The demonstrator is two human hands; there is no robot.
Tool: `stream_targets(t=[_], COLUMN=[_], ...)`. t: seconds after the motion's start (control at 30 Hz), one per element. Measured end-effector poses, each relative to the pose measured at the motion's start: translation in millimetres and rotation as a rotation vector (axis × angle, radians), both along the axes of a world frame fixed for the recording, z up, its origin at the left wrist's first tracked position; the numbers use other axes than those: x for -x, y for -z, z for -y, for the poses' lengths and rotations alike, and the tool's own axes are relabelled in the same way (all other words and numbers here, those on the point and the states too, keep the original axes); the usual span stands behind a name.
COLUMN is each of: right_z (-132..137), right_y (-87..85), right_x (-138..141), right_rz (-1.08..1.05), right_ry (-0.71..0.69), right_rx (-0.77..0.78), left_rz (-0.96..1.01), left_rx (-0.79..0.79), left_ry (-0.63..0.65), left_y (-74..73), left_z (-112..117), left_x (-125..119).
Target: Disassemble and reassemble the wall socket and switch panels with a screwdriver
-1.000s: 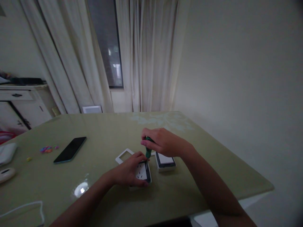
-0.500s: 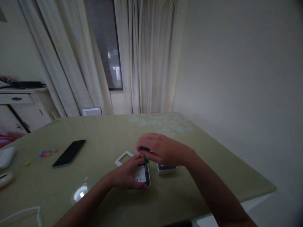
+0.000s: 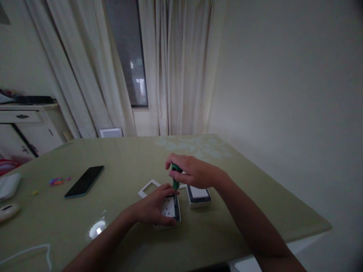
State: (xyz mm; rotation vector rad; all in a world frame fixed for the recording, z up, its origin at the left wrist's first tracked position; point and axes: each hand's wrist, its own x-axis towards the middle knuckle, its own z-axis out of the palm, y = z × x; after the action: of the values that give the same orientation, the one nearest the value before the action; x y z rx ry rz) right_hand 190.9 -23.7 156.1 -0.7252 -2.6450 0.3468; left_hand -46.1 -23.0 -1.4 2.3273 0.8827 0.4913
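My left hand (image 3: 151, 207) grips a white wall socket (image 3: 169, 207) with a dark frame, pressing it onto the olive table (image 3: 198, 234). My right hand (image 3: 193, 172) is closed around a green-handled screwdriver (image 3: 176, 176), held upright with its tip at the socket's top right corner. A second socket unit (image 3: 198, 195) lies just right of the first, partly under my right wrist. A white square faceplate frame (image 3: 149, 187) lies flat to the left of my left hand.
A black phone (image 3: 84, 181) lies at left-centre, with small coloured bits (image 3: 58, 181) beside it. White objects (image 3: 8, 187) sit at the left edge and a white cable (image 3: 31, 251) at the front left. Curtains, a window and a white cabinet (image 3: 25, 124) stand behind.
My right hand dipped low over the socket half a second ago and has risen again, bringing the screwdriver back upright. The left hand stays on the socket.
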Motion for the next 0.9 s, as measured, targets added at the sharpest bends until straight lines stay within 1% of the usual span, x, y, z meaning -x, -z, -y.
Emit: stream_targets(t=[0.03,0.07,0.13,0.17,0.2,0.23,0.33,0.37,0.4,0.43,0.53,0.57,0.6,0.7,0.73,0.77,0.87,0.9], right_z=[0.3,1.2,3.9,5.2,6.2,7.0,9.8,11.4,13.2,15.2,20.7,22.0,23.2,26.2,27.1,27.8,27.2,26.0], right_y=[1.3,2.8,4.9,5.1,4.7,3.6,-1.3,-2.5,-3.1,-3.3,-1.9,-1.6,-1.6,-2.6,-2.6,-2.3,0.5,1.3], right_x=[1.6,3.9,8.4,9.8,10.0,9.2,3.1,1.4,0.7,0.9,5.1,6.2,6.8,5.6,5.4,5.8,10.5,12.2], right_rz=[0.007,0.031,0.104,0.136,0.155,0.157,0.081,0.051,0.034,0.038,0.145,0.173,0.183,0.101,0.076,0.072,0.165,0.191], right_ry=[0.029,0.101,0.313,0.394,0.419,0.379,0.086,0.024,0.013,0.055,0.309,0.344,0.321,0.095,0.067,0.089,0.331,0.389], right_rx=[-0.019,-0.058,-0.169,-0.213,-0.231,-0.222,-0.113,-0.084,-0.076,-0.087,-0.173,-0.193,-0.2,-0.176,-0.177,-0.19,-0.248,-0.251], left_rz=[-0.001,-0.005,-0.012,-0.016,-0.018,-0.017,-0.006,0.0,0.005,0.005,-0.003,-0.005,-0.004,0.009,0.016,0.021,0.009,0.002], left_rx=[0.003,0.007,0.015,0.017,0.016,0.014,0.004,0.003,0.004,0.007,0.018,0.021,0.024,0.035,0.039,0.044,0.051,0.049], left_ry=[0.002,0.004,0.001,-0.001,-0.002,0.001,0.02,0.027,0.03,0.027,0.001,-0.005,-0.008,-0.001,0.004,0.01,0.002,-0.005], left_y=[0.3,0.4,-0.1,-0.8,-1.7,-2.6,-5.0,-5.4,-5.6,-5.6,-4.8,-4.5,-4.1,-3.7,-3.9,-4.2,-5.3,-5.4], left_z=[0.0,0.1,0.3,0.6,0.8,1.1,1.7,1.7,1.8,1.8,1.7,1.6,1.5,1.2,1.2,1.2,1.3,1.2], left_x=[0.2,0.4,0.2,-0.1,-0.5,-1.0,-1.9,-2.0,-1.8,-1.6,-0.6,-0.2,0.0,0.3,0.3,0.3,0.2,0.3])
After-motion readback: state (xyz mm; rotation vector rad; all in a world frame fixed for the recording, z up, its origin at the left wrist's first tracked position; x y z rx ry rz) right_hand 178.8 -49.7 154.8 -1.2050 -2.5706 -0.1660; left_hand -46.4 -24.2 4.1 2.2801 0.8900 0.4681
